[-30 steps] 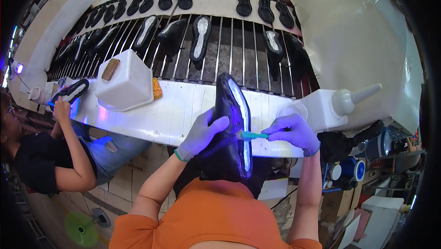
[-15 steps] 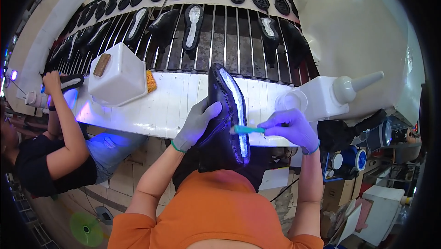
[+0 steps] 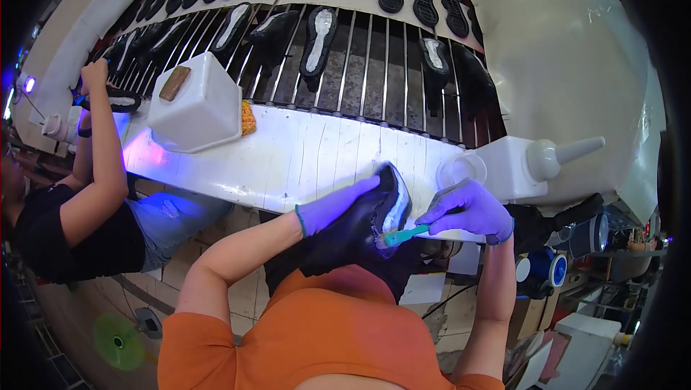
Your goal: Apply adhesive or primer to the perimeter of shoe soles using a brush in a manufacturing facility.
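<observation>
A black boot (image 3: pixel 353 235) is tilted over the near bench edge, its underside facing right with a pale strip along it. My left hand (image 3: pixel 337 206), in a thin glove, is closed around the boot from its left side. In the glove of my right hand (image 3: pixel 468 210) is a small brush (image 3: pixel 407 234) with a teal handle, pinched between the fingers. Its bristle end touches the lower edge of the boot's underside near the heel, where the bristles are blurred.
On the white bench (image 3: pixel 317 145) stand a white plastic container (image 3: pixel 194 102), an orange sponge (image 3: pixel 248 118), a white cup (image 3: pixel 462 169) and a nozzle bottle (image 3: pixel 515 167). Beyond, a metal rod conveyor (image 3: pixel 363 66) carries boots; black soles (image 3: pixel 425 5) line the far ledge. A co-worker (image 3: pixel 97 195) works at left.
The boot has been lowered toward me and turned, with my left hand now higher along its side. The brush has moved down to the heel area. The whole view has shifted slightly.
</observation>
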`<state>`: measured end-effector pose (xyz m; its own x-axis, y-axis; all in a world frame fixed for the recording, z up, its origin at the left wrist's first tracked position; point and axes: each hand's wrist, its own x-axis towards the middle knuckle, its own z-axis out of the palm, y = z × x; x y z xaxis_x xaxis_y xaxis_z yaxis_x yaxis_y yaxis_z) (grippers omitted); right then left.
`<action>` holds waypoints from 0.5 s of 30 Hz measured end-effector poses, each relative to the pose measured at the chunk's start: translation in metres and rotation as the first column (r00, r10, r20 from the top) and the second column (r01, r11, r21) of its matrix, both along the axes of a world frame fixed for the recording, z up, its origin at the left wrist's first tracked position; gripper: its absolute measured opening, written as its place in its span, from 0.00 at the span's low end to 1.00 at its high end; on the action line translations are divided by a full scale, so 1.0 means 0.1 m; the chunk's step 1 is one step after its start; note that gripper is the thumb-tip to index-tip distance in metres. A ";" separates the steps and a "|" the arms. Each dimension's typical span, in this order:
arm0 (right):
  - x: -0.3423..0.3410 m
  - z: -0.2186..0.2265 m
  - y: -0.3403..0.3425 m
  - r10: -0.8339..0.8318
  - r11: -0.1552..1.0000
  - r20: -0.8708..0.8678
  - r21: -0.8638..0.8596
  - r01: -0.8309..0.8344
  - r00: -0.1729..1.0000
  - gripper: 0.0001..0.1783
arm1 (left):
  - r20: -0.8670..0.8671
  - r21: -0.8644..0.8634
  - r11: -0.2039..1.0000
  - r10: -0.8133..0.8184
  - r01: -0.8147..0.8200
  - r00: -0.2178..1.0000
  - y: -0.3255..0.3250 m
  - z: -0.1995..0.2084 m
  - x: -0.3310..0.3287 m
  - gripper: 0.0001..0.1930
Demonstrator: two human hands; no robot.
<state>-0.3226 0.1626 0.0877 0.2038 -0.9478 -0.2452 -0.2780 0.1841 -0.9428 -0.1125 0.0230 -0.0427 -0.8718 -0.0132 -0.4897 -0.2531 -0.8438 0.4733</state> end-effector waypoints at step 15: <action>-0.05 0.09 -0.31 0.105 0.994 0.022 -0.028 -0.104 0.994 0.14 | -0.219 -0.234 0.942 -0.291 0.239 0.931 0.34 0.64 0.30 0.21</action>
